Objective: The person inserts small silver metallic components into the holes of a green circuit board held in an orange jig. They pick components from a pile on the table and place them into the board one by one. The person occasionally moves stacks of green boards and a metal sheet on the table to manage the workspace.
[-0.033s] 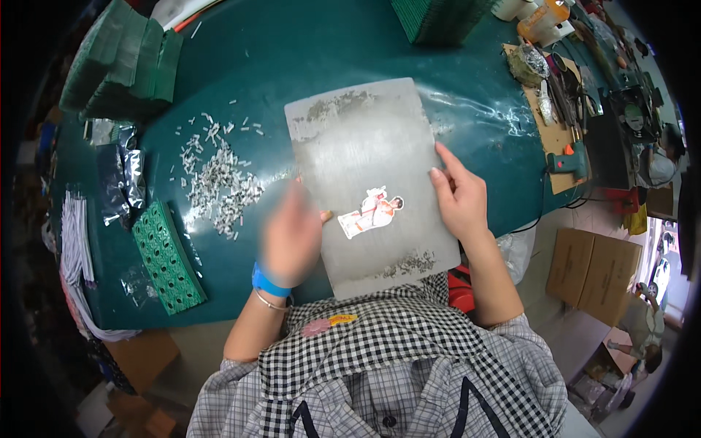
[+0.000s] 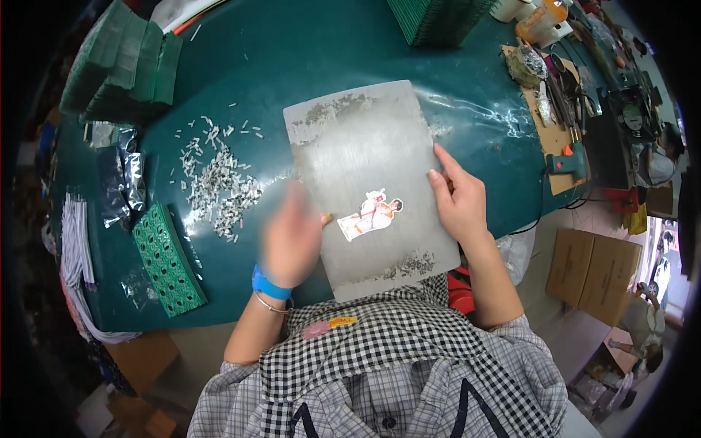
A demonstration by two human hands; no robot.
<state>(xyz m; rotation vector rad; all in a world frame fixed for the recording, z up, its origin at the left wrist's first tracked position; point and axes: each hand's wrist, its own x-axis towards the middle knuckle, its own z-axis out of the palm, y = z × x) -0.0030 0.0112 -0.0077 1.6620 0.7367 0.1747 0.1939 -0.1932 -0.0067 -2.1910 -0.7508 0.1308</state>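
Note:
A grey metal plate (image 2: 365, 160) with rounded corners and worn, speckled patches at both ends is in front of me, its near end over my checked apron. On its lower half is a white and orange sticker (image 2: 370, 214) of a figure. My right hand (image 2: 461, 201) grips the plate's right edge, thumb on top, index finger along the side. At the left edge is my left hand (image 2: 292, 237), with a blue wristband; it is mostly blurred, but its thumb tip shows over the plate's edge. Its other fingers cannot be made out.
Small white and grey pieces (image 2: 219, 186) lie scattered on the green table (image 2: 241, 66). A green patterned block (image 2: 168, 259), foil packets (image 2: 120, 179) and white cords (image 2: 74, 241) are at left. Green stacks (image 2: 124, 66) stand behind. Tools and a glue gun (image 2: 568, 162) lie at right; cardboard boxes (image 2: 593, 274) are below.

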